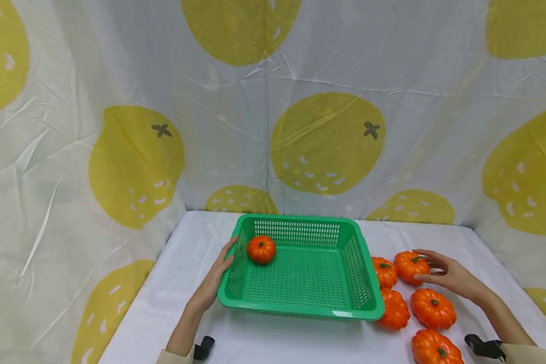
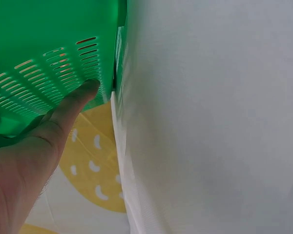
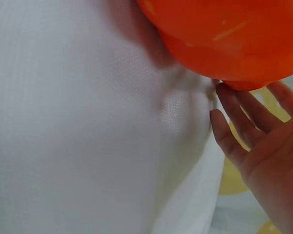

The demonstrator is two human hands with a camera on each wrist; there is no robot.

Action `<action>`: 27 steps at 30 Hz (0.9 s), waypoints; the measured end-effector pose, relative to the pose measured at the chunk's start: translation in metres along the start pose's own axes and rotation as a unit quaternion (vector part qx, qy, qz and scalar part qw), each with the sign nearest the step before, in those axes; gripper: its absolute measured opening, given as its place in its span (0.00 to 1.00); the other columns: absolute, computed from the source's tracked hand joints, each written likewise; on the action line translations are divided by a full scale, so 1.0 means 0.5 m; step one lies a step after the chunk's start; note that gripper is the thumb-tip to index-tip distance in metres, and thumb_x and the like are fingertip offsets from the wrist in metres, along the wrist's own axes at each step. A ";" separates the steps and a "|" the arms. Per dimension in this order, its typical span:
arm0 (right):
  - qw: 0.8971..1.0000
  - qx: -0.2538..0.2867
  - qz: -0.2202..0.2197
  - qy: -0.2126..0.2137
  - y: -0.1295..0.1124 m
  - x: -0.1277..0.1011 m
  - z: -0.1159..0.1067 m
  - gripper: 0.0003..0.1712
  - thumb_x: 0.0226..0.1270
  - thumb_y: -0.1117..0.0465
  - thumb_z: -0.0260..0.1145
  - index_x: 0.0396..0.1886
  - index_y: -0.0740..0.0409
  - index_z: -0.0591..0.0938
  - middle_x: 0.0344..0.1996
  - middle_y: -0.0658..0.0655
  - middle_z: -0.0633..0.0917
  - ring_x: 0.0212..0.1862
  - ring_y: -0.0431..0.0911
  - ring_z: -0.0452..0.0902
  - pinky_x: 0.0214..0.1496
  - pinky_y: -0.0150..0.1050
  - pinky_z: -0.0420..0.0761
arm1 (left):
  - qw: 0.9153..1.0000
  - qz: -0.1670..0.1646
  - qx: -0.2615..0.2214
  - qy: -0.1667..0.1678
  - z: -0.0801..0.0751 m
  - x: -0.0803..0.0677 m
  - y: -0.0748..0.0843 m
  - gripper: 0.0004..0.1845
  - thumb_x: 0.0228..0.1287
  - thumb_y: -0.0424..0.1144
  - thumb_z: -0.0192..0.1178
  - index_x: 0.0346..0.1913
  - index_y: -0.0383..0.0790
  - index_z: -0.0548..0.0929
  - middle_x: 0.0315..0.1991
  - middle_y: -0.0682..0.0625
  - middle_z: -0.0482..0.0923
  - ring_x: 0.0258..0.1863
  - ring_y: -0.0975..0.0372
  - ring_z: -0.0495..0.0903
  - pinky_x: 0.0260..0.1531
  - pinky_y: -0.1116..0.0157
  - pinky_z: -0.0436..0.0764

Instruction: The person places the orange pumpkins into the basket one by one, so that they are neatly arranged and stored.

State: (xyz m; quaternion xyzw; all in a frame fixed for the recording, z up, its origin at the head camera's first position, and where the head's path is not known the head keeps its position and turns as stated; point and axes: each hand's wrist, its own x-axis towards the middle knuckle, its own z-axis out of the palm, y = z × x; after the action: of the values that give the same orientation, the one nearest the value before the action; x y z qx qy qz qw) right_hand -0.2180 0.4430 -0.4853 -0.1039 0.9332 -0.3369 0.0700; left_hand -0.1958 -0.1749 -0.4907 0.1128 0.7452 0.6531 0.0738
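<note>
Head view shows a green perforated plastic basket [image 1: 300,268] standing on a white cloth-covered table [image 1: 186,283], and everything else is placed here relative to that basket. One small orange plastic pumpkin with a green stem [image 1: 261,249] sits inside the basket, in its far left corner. The left hand [image 1: 216,278] lies against the outside of the basket's left wall with its fingers straight, the fingertips up near the rim; the left wrist view confirms a straight finger [image 2: 75,100] touching the slotted green wall [image 2: 44,63], with nothing held in the hand. To the right of the basket, five more orange pumpkins lie on the cloth in a loose cluster. The far pumpkin of that cluster [image 1: 409,266] has the right hand [image 1: 446,275] spread around its right side, fingers relaxed and slightly curved, touching or almost touching it. In the right wrist view the fingertips [image 3: 229,97] reach the lower edge of this pumpkin [image 3: 224,39], though whether they press on it cannot be told. Another pumpkin [image 1: 384,271] lies just beside the basket's right wall, one [image 1: 394,309] touches its near right corner, and two more [image 1: 433,308] [image 1: 437,348] lie further right and nearer the person. Behind the basket hangs a white curtain printed with large yellow lemons [image 1: 327,144].
</note>
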 end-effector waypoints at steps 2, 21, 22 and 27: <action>1.000 0.002 0.006 -0.001 0.000 0.001 0.001 0.43 0.70 0.51 0.72 0.77 0.63 0.65 0.64 0.74 0.77 0.59 0.66 0.78 0.52 0.60 0.85 | 1.000 -0.002 -0.001 0.001 0.000 -0.001 0.000 0.29 0.85 0.52 0.32 0.84 0.64 0.48 0.86 0.49 0.38 0.85 0.45 0.39 0.78 0.34 0.42; 1.000 -0.017 0.000 0.008 -0.010 0.000 -0.005 0.42 0.71 0.51 0.71 0.77 0.61 0.65 0.63 0.73 0.79 0.56 0.50 0.80 0.49 0.51 0.86 | 1.000 0.000 -0.009 0.002 -0.002 -0.004 -0.005 0.29 0.85 0.52 0.34 0.83 0.65 0.48 0.86 0.51 0.40 0.85 0.47 0.39 0.78 0.35 0.42; 1.000 -0.017 0.000 0.009 -0.014 0.002 -0.008 0.42 0.71 0.51 0.71 0.77 0.61 0.66 0.62 0.72 0.79 0.55 0.49 0.80 0.48 0.50 0.86 | 1.000 0.000 -0.010 0.001 -0.002 -0.003 -0.005 0.29 0.85 0.52 0.35 0.83 0.65 0.48 0.86 0.51 0.40 0.85 0.47 0.39 0.78 0.36 0.42; 1.000 -0.006 -0.015 0.021 -0.042 0.011 -0.031 0.41 0.71 0.51 0.71 0.78 0.58 0.66 0.59 0.65 0.82 0.50 0.28 0.76 0.45 0.35 0.84 | 1.000 -0.002 -0.008 0.002 0.000 -0.002 -0.002 0.29 0.85 0.52 0.34 0.83 0.66 0.49 0.86 0.52 0.40 0.85 0.48 0.41 0.78 0.36 0.45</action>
State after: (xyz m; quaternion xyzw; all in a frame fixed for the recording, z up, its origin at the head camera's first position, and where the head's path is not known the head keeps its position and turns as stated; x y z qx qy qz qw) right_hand -0.2233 0.4355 -0.4604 -0.1112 0.9348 -0.3345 0.0446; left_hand -0.1952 -0.1754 -0.4918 0.1093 0.7405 0.6590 0.0741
